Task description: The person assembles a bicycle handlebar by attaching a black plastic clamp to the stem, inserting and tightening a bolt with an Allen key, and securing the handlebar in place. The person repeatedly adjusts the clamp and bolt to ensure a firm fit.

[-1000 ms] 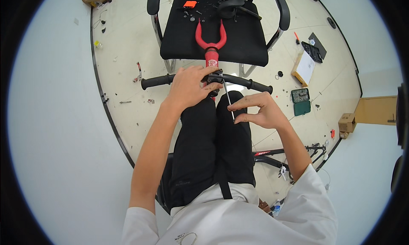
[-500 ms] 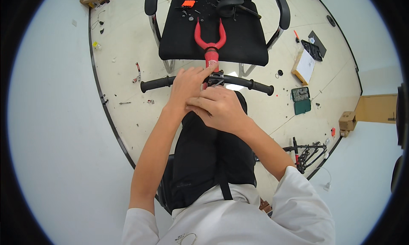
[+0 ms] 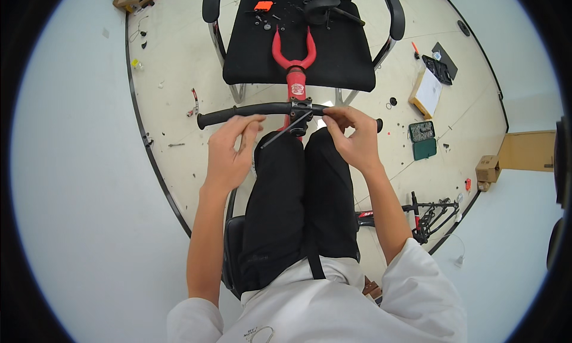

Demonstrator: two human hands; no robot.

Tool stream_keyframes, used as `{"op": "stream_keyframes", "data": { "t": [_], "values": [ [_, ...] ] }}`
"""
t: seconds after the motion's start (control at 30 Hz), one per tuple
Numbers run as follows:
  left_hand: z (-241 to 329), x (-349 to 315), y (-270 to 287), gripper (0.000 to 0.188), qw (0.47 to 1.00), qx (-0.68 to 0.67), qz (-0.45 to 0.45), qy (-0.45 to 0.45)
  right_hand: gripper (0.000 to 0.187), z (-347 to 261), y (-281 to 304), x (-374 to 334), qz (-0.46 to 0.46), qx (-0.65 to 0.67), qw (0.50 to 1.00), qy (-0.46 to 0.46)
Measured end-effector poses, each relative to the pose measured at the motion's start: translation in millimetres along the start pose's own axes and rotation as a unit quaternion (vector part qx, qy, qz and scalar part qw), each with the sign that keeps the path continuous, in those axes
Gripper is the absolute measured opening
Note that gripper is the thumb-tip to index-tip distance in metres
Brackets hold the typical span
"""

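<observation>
Now our left hand (image 3: 230, 153) half-open, empty; right hand (image 3: 357, 141) half-curled by black tubular handlebar (image 3: 268, 109), hold unclear; bumping it could drop thin grey hex key (image 3: 286, 129).

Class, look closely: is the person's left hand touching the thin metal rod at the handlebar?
Apart. The head view shows the left hand left of the thin metal rod, with a plain gap between them.

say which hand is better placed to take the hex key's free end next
Left hand, probably: the hex key slants its free end toward that side, while the right hand is over the handlebar, nearer the other end.
</observation>
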State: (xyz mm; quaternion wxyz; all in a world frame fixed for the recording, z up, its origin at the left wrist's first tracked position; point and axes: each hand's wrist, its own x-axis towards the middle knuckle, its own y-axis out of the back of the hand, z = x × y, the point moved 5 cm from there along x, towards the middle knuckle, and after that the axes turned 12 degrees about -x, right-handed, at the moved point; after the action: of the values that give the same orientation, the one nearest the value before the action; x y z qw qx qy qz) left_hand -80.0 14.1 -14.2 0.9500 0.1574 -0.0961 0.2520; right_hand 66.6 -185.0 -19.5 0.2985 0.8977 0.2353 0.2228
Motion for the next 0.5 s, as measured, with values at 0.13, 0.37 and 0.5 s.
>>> {"op": "stream_keyframes", "data": {
  "t": [0.13,0.37,0.5],
  "values": [
    [19.9,-14.0,-2.5,0.005,1.0,0.017,0.01,0.009,0.014,-7.0,-5.1,8.9,-0.01,0.031,0.999,0.014],
    [23.8,-21.9,-9.0,0.006,0.999,0.037,0.022,0.007,0.015,-6.1,-16.2,11.7,-0.021,0.046,0.997,0.058],
    [29.3,-28.7,-18.6,0.008,0.999,0.031,0.037,-0.007,0.013,-2.7,-18.3,12.5,-0.005,0.052,0.996,0.072]
  ]
}}
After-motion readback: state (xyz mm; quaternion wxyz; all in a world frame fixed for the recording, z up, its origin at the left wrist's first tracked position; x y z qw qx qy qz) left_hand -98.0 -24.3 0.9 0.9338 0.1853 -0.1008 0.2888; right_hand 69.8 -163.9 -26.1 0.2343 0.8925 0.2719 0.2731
